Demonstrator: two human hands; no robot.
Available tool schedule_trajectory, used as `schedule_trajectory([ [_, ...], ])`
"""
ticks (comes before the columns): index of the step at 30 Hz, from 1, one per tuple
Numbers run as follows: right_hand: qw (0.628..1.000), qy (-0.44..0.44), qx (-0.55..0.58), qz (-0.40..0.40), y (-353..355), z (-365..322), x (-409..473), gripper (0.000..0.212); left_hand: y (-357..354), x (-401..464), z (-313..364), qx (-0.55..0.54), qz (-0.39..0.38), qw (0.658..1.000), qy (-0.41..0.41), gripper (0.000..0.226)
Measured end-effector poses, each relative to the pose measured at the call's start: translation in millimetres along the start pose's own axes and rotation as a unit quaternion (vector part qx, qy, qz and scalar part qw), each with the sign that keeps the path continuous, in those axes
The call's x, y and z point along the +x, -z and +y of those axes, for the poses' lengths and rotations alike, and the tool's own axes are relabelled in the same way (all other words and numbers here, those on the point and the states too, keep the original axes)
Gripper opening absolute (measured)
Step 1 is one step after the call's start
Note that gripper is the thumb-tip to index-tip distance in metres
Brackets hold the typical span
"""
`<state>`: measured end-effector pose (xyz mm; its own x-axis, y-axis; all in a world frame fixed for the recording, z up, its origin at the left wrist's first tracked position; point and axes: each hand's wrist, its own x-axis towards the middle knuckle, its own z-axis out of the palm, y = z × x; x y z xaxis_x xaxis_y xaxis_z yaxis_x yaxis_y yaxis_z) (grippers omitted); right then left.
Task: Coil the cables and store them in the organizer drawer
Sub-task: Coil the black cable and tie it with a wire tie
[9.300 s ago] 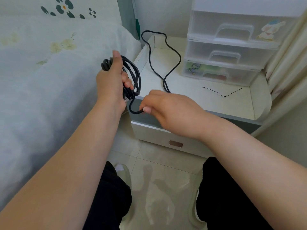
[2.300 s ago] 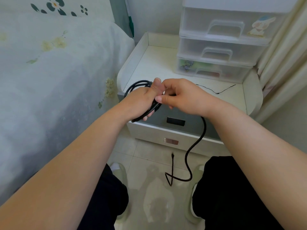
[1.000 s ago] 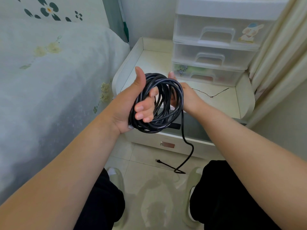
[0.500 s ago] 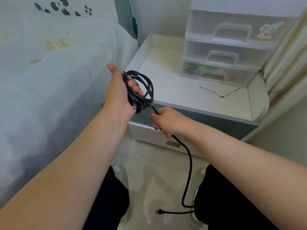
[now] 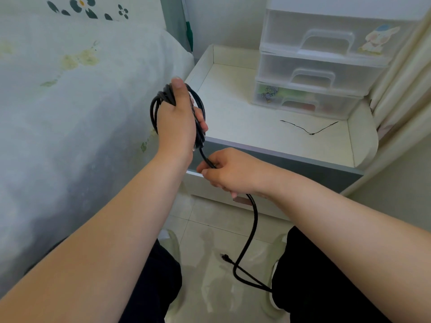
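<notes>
Coil (image 5: 198, 106) gripped in my left hand (image 5: 176, 122), left of nightstand (image 5: 256, 127); right hand (image 5: 229, 172) pinches the tail (image 5: 253, 229) trailing to the floor. Risk: loops slip loose if I tug too hard; drawers (image 5: 326, 64) unopened.

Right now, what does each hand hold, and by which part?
Left hand grips the cable by its coiled loops; right hand pinches the loose tail just below the coil.
</notes>
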<state>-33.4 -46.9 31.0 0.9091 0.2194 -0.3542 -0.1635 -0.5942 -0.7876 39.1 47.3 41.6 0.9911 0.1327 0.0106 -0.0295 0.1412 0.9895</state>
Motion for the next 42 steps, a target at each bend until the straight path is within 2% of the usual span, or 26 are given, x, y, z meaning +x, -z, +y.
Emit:
schedule_trajectory([
  [3, 0.999, -0.004, 0.033, -0.013, 10, -2, -3, 0.016, -2, -3, -6, 0.106, -0.049, 0.988, -0.098, 0.054],
  [7, 0.997, -0.006, 0.07, -0.02, 25, -1, -8, 0.021, -6, -6, -12, 0.211, -0.085, 0.956, -0.186, 0.051],
  [14, 0.996, -0.001, 0.089, -0.017, 36, 3, -12, 0.019, -12, -6, -18, 0.263, -0.132, 0.933, -0.206, 0.048],
  [17, 1.0, -0.002, 0.024, 0.01, 34, 7, -10, 0.021, -15, -7, -21, 0.265, -0.147, 0.934, -0.187, 0.05],
  [19, 0.996, 0.011, -0.079, 0.037, 33, 8, -11, 0.025, -16, -9, -23, 0.284, -0.154, 0.93, -0.176, 0.051],
  [23, 0.948, 0.041, -0.293, 0.119, 34, 4, -17, 0.024, -17, -7, -25, 0.362, -0.174, 0.903, -0.151, 0.053],
  [25, 0.922, 0.047, -0.352, 0.152, 37, 3, -17, 0.028, -18, -9, -23, 0.392, -0.218, 0.887, -0.11, 0.06],
  [27, 0.91, 0.048, -0.372, 0.177, 45, 1, -17, 0.036, -17, -12, -17, 0.379, -0.275, 0.883, -0.013, 0.075],
  [29, 0.906, 0.053, -0.371, 0.195, 54, 2, -16, 0.045, -11, -16, -9, 0.332, -0.326, 0.88, 0.099, 0.091],
  [30, 0.911, 0.059, -0.358, 0.197, 58, 3, -16, 0.048, -8, -17, -7, 0.312, -0.351, 0.874, 0.125, 0.094],
  [33, 0.954, 0.078, -0.243, 0.158, 64, 9, -13, 0.04, -4, -19, -1, 0.261, -0.421, 0.857, 0.142, 0.089],
  [35, 0.972, 0.101, -0.164, 0.131, 67, 14, -11, 0.03, -3, -19, 1, 0.243, -0.447, 0.848, 0.145, 0.079],
  [38, 0.974, 0.11, -0.141, 0.138, 75, 20, -10, 0.021, 1, -22, 1, 0.219, -0.49, 0.833, 0.136, 0.049],
  [40, 0.975, 0.102, -0.122, 0.154, 82, 23, -10, 0.024, 3, -23, 2, 0.22, -0.517, 0.819, 0.117, 0.03],
  [42, 0.974, 0.098, -0.11, 0.17, 87, 26, -8, 0.03, 4, -24, 2, 0.231, -0.53, 0.808, 0.113, 0.028],
])
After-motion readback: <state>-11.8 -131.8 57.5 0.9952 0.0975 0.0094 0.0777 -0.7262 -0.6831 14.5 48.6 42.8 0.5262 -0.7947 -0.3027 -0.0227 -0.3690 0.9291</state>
